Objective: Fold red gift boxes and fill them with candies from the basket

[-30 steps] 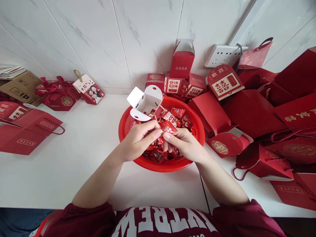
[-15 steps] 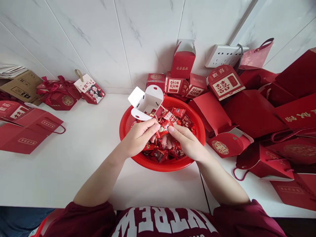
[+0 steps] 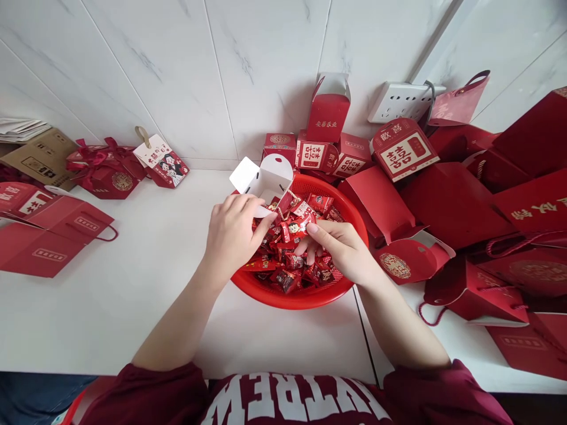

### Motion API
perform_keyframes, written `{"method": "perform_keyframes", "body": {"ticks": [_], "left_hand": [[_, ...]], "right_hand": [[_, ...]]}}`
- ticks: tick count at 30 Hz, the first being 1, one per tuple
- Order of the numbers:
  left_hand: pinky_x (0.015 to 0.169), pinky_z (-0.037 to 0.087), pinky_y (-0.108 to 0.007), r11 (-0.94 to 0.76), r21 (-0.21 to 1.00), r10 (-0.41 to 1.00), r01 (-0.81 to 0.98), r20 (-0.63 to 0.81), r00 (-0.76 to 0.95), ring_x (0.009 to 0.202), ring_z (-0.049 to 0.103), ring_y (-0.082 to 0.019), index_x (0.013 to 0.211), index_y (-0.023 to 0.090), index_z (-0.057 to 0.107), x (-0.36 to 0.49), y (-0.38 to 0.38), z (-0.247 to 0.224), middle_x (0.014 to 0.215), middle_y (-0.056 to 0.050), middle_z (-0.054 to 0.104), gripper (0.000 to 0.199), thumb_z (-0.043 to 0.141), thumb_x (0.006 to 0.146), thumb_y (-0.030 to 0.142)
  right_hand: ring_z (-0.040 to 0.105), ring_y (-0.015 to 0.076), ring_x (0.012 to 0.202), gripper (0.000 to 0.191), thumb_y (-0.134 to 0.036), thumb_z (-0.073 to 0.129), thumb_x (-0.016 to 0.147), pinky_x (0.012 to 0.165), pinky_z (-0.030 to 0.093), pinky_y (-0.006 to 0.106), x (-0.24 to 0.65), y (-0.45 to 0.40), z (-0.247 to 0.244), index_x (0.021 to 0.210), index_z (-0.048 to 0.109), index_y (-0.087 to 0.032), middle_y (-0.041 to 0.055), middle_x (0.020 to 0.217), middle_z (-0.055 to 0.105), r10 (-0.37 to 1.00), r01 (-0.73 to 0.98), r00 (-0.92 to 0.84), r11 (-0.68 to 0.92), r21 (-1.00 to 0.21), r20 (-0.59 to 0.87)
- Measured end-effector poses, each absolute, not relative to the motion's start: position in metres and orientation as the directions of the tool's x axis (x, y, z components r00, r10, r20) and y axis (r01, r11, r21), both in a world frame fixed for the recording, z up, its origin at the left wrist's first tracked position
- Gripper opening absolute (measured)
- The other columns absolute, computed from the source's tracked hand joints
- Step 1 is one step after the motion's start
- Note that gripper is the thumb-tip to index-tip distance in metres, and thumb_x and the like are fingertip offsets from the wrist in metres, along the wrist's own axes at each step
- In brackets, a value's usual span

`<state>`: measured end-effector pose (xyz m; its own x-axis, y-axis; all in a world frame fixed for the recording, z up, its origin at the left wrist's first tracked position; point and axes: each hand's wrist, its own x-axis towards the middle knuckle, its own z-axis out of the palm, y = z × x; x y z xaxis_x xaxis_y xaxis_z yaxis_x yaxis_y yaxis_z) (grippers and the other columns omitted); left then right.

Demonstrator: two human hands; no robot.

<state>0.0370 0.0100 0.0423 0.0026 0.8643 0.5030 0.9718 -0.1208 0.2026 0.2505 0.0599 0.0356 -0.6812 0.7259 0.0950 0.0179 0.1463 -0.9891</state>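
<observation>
An open candy box (image 3: 271, 184), red outside and white inside with raised flaps, rests tilted on the candies in a red plastic basket (image 3: 292, 301). My left hand (image 3: 234, 231) is closed on the box's near left side, the thumb at its near flap and the fingers partly hidden behind it. Over the middle of the basket, my right hand (image 3: 339, 245) pinches a red wrapped candy (image 3: 299, 227) between thumb and fingers, just right of the box. Several red and dark wrapped candies (image 3: 287, 277) lie beneath both hands.
Red gift boxes (image 3: 456, 195) are heaped at the right, with more stacked behind the basket, including a tall open one (image 3: 328, 112). A power strip (image 3: 401, 100) is by the tiled wall. At the left are a ribboned box (image 3: 106, 171), a tagged box (image 3: 166, 165) and red bags (image 3: 53, 236).
My left hand has let go of the candy and moved left and up onto the box. My right hand keeps the candy, now a little further right.
</observation>
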Motion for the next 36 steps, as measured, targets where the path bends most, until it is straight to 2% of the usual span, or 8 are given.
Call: {"method": "perform_keyframes", "body": {"ticks": [6,11,16,21,27,31,33,36], "left_hand": [[0.089,0.041,-0.04,-0.242,0.03,0.83,0.97,0.525,0.19,0.097,0.065,-0.023,0.098,0.019,0.068,0.026,0.026,0.024,0.099,-0.003,0.074,0.021,0.048,0.097,0.013],[0.098,0.043,-0.039,-0.481,-0.176,0.675,0.859,0.551,0.491,0.097,0.067,-0.018,0.097,0.019,0.068,0.02,0.024,0.033,0.097,-0.001,0.075,0.023,0.05,0.096,0.006],[0.101,0.046,-0.039,-0.547,-0.297,0.459,0.783,0.675,0.577,0.1,0.068,-0.017,0.101,0.021,0.069,0.028,0.011,0.049,0.099,0.001,0.077,0.023,0.059,0.09,0.004],[0.097,0.051,-0.038,-0.722,-0.023,0.489,0.692,0.69,0.533,0.109,0.064,-0.02,0.102,0.026,0.073,0.035,-0.004,0.06,0.103,-0.003,0.074,0.028,0.063,0.087,0.004],[0.101,0.05,-0.036,-0.703,0.444,0.706,0.555,0.35,0.615,0.107,0.063,-0.019,0.103,0.027,0.074,0.026,-0.018,0.076,0.106,-0.004,0.07,0.033,0.052,0.095,0.005],[0.098,0.05,-0.032,-0.62,0.49,0.775,0.613,0.257,0.578,0.107,0.063,-0.017,0.104,0.028,0.075,0.015,-0.023,0.082,0.108,-0.003,0.068,0.03,0.053,0.095,0.009],[0.098,0.049,-0.031,-0.598,0.48,0.793,0.642,0.235,0.562,0.106,0.063,-0.016,0.103,0.028,0.074,0.011,-0.023,0.084,0.109,-0.001,0.068,0.027,0.055,0.095,0.01],[0.094,0.051,-0.028,-0.543,0.447,0.838,0.711,0.229,0.496,0.105,0.064,-0.014,0.102,0.027,0.07,0.01,-0.023,0.084,0.112,0.0,0.067,0.022,0.055,0.096,0.013]], "right_hand": [[0.059,0.011,0.056,0.026,-0.039,0.068,0.091,0.054,0.048,0.024,0.265,0.06,0.046,0.075,0.069,-0.018,0.0002,0.068,0.067,0.766,0.014,-0.585,0.34,-0.94,0.268],[0.062,0.0116,0.058,0.008,-0.028,0.072,0.088,0.055,0.051,0.024,0.275,0.061,0.049,0.087,0.074,-0.02,-0.0006,0.07,0.071,0.776,0.073,-0.416,0.549,-0.833,0.475],[0.068,0.0152,0.064,0.008,-0.022,0.073,0.086,0.059,0.057,0.03,0.278,0.062,0.053,0.095,0.075,-0.023,0.0008,0.08,0.075,0.735,0.066,-0.132,0.676,-0.734,0.665],[0.07,0.0176,0.067,0.01,-0.022,0.072,0.088,0.061,0.059,0.033,0.283,0.061,0.058,0.096,0.074,-0.027,0.0012,0.081,0.073,0.643,0.139,0.041,0.754,-0.642,0.764],[0.07,0.0168,0.074,0.015,-0.018,0.069,0.089,0.066,0.058,0.032,0.285,0.06,0.057,0.102,0.071,-0.027,0.0002,0.088,0.074,0.592,0.139,-0.125,0.805,-0.577,0.796],[0.07,0.0192,0.09,0.023,-0.021,0.058,0.097,0.079,0.057,0.034,0.283,0.064,0.056,0.118,0.066,-0.025,0.0035,0.102,0.074,0.563,0.255,-0.657,0.791,-0.556,0.501],[0.068,0.0213,0.1,0.025,-0.021,0.051,0.1,0.087,0.056,0.037,0.282,0.066,0.056,0.121,0.064,-0.024,0.0059,0.11,0.071,0.557,0.291,-0.737,0.773,-0.563,0.383],[0.059,0.0229,0.121,0.026,-0.022,0.046,0.101,0.102,0.05,0.039,0.282,0.069,0.054,0.121,0.062,-0.025,0.0075,0.128,0.063,0.586,0.3,-0.685,0.769,-0.565,0.434]]}}
